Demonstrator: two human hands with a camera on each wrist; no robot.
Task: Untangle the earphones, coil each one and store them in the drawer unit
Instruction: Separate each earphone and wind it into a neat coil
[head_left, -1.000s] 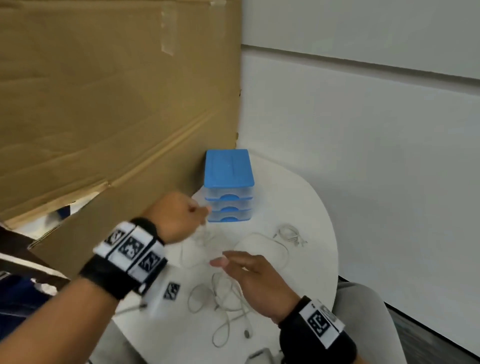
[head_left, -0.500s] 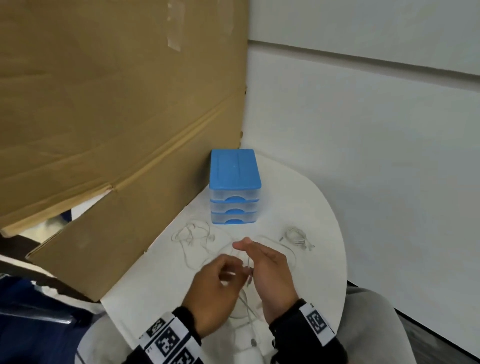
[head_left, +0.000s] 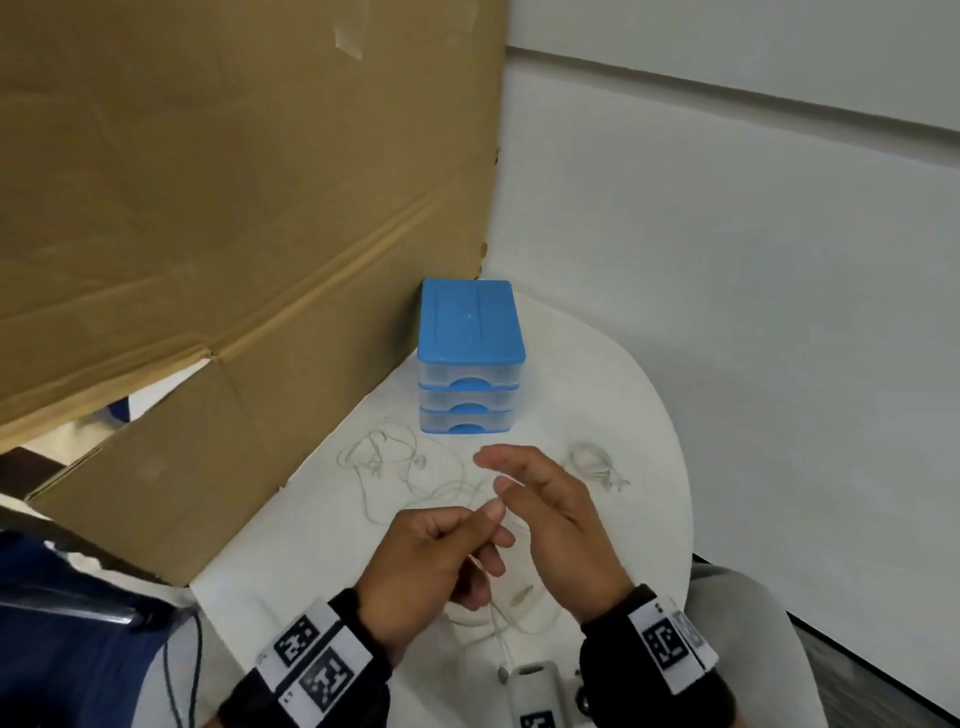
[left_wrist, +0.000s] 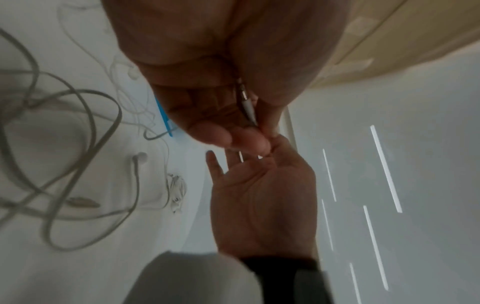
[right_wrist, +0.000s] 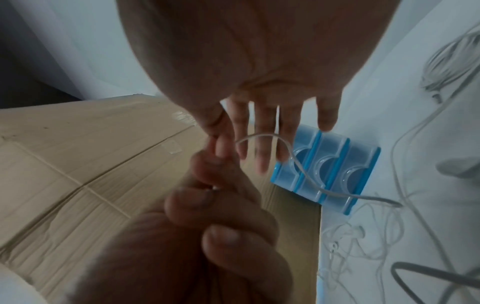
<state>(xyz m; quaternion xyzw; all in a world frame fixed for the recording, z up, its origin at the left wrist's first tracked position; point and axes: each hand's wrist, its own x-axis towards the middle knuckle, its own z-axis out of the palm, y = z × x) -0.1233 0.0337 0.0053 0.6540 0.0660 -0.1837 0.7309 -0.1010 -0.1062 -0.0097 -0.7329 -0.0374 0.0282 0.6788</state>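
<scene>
A blue-topped clear drawer unit (head_left: 470, 358) (right_wrist: 324, 174) stands with its three drawers closed at the back of the round white table (head_left: 623, 395). In front of it my left hand (head_left: 491, 519) (left_wrist: 254, 139) pinches a white earphone cable right behind its jack plug (left_wrist: 246, 102). That cable (right_wrist: 293, 156) runs across the straight fingers of my right hand (head_left: 511, 483) (right_wrist: 259, 133), whose thumb meets my left fingertips. The rest of it lies loose under my hands (head_left: 514, 613). A tangled earphone (head_left: 384, 457) lies left of the unit, a coiled one (head_left: 592, 460) (left_wrist: 176, 189) to the right.
A big cardboard sheet (head_left: 208, 208) leans along the table's left side, right behind the drawer unit. A white wall (head_left: 727, 260) closes the right. A small white device (head_left: 535, 691) sits at the table's near edge, by my grey-clad knee (head_left: 737, 623).
My left hand came back from near the drawer unit to the front and met my right hand. It took hold of the cable end, and my right fingers have straightened out.
</scene>
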